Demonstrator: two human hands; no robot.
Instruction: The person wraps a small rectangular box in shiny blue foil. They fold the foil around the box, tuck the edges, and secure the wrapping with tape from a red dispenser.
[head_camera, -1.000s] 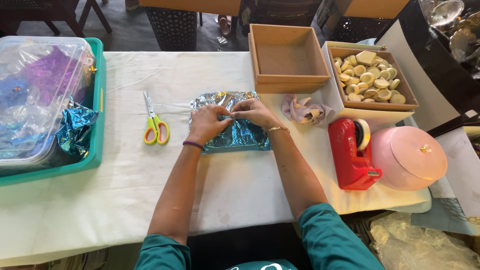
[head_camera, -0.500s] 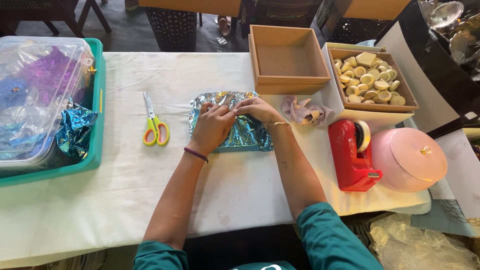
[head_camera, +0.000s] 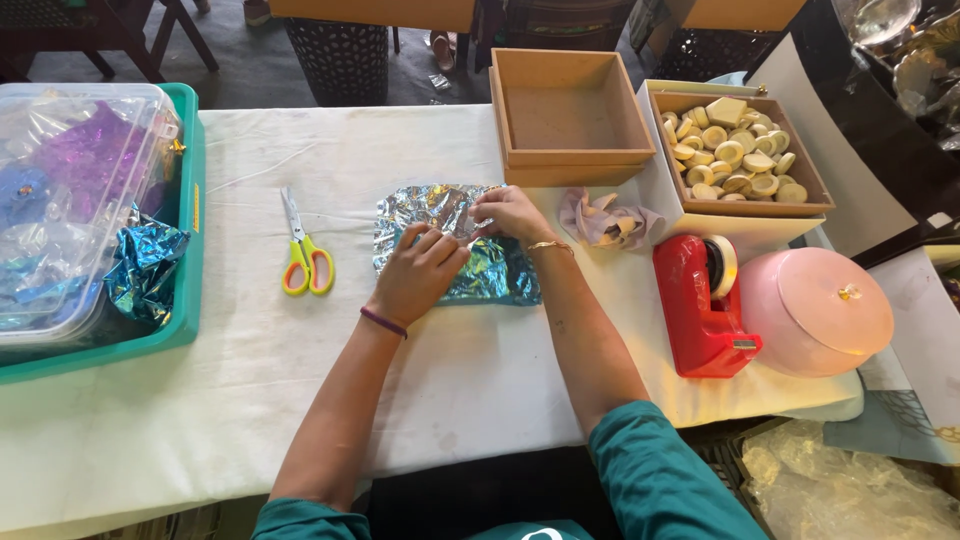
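An open, empty square brown wooden box (head_camera: 570, 115) stood at the table's far edge. Just right of it sat a second brown box (head_camera: 800, 195), filled with round cream-coloured pieces. At the left, a clear plastic tub (head_camera: 75, 200) of purple and blue foil rested inside a green tray (head_camera: 190, 220).

A shiny foil sheet (head_camera: 455, 245) is pressed flat under the left hand (head_camera: 418, 272), while its upper edge is pinched by the right hand (head_camera: 510, 212). Scissors (head_camera: 303, 253) are seen left of the left hand. A crumpled cloth (head_camera: 608, 220) and a red tape dispenser (head_camera: 700, 300) are placed right of the right hand, an empty wooden box (head_camera: 568, 115) just beyond it.
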